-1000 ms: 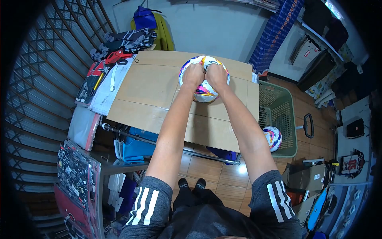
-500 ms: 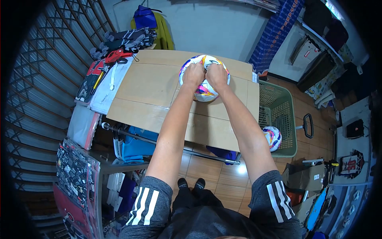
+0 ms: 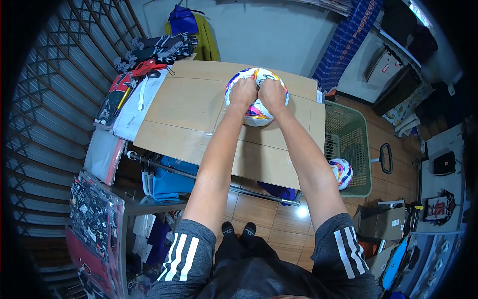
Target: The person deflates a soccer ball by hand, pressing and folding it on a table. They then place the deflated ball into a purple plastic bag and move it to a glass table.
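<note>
Sports shop stockroom — bagged jerseys (image 3: 107,107) and gloves (image 3: 154,50) beside the table (image 3: 184,104), stacked blue boxes (image 3: 348,40), football (image 3: 341,173) in a green basket (image 3: 343,124), roller shutter (image 3: 45,99).

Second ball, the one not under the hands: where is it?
Head view, right side: the second ball sits in the near corner of the green basket, which stands on the floor beside the table's right end.
</note>
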Demonstrator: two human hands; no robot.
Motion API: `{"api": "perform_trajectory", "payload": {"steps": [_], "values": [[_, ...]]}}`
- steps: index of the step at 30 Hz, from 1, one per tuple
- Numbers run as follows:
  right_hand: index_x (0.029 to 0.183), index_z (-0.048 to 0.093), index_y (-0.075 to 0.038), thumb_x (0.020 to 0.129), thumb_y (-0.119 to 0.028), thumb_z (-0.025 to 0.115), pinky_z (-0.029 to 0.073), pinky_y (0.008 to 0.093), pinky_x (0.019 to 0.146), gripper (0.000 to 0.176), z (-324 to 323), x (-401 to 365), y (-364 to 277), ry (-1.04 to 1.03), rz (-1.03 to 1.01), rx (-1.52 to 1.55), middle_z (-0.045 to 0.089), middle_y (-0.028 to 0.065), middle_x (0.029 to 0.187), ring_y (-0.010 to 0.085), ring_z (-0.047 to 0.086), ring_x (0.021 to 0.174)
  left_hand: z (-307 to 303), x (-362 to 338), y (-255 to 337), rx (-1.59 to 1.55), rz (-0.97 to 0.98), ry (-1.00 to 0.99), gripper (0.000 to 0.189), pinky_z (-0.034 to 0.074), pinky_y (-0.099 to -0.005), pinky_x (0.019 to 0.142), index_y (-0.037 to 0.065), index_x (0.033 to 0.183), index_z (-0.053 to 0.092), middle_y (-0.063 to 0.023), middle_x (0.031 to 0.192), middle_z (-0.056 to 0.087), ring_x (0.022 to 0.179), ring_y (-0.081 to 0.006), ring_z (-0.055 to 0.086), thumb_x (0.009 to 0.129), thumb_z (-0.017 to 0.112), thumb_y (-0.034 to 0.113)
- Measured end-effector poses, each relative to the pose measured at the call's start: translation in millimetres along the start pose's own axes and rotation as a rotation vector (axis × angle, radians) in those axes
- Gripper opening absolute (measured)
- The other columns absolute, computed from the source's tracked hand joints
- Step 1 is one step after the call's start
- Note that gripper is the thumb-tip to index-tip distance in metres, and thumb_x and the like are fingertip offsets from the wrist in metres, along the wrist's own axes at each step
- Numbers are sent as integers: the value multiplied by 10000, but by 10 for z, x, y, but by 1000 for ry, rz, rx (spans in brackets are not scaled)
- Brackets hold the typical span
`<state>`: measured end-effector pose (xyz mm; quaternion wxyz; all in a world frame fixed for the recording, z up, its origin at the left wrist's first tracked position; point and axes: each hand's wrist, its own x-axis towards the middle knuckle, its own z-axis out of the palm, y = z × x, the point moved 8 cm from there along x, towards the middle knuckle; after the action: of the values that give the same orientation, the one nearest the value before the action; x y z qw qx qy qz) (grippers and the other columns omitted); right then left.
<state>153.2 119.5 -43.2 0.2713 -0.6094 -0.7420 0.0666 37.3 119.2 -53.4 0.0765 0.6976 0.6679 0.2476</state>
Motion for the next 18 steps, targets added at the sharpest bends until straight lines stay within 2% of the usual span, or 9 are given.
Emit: {"api": "perform_trajectory", "payload": {"steps": [18], "values": [[844,759,-5,810,-100,662,569,504,787,140,18,-2,29,6,2,-14,713,266,889,411,714,857,-55,-46,57,22,2,27,179,576,-482,841,45,867,784,-256,944,726,914,-401,719,857,650,163]]}}
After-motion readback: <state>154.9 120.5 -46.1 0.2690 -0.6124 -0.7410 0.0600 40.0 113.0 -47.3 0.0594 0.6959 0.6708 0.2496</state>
